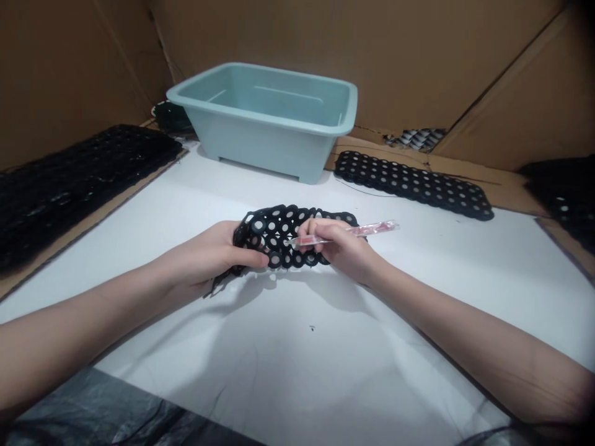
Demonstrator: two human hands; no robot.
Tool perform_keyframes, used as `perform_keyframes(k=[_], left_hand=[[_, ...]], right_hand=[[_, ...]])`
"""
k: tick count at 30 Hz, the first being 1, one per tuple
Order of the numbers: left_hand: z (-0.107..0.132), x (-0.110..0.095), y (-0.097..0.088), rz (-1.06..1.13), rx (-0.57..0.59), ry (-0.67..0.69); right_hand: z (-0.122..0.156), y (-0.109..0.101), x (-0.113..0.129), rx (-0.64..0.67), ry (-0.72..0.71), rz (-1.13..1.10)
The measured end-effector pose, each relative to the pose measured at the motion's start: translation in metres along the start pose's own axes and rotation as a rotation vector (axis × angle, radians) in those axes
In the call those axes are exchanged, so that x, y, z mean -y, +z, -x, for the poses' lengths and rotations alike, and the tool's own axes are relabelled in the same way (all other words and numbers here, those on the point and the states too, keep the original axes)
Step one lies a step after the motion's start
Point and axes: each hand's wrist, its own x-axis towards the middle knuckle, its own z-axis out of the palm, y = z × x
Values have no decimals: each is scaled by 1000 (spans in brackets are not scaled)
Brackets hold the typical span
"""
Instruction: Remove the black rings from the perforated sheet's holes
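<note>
Forearms (116, 303), left hand (222, 253) clasping mesh (281, 233), right hand (339, 248) gripping tool (367, 230)

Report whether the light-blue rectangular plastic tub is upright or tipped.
Upright: the tub stands base-down on the flat white work surface, its open top facing up.

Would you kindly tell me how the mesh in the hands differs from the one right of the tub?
The held mesh is gripped by the left hand, while the far mesh lies untouched to the right of the tub. The held mesh curves near that hand; the far mesh looks flat. Both are black, with rows of round pale spots.
</note>
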Motion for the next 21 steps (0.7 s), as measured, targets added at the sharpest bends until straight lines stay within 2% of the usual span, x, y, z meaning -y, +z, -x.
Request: perform_keyframes(k=[4,13,17,21], left_hand=[[0,0,0,53,17,-15],[0,-1,-6,49,127,12],[-1,0,-5,26,108,26],[0,1,-2,-76,22,68]], right_hand=[[1,1,1,-23,20,18],[8,4,5,-17,-11,344],[12,9,10,-30,-39,450],[12,13,10,-38,-66,500]])
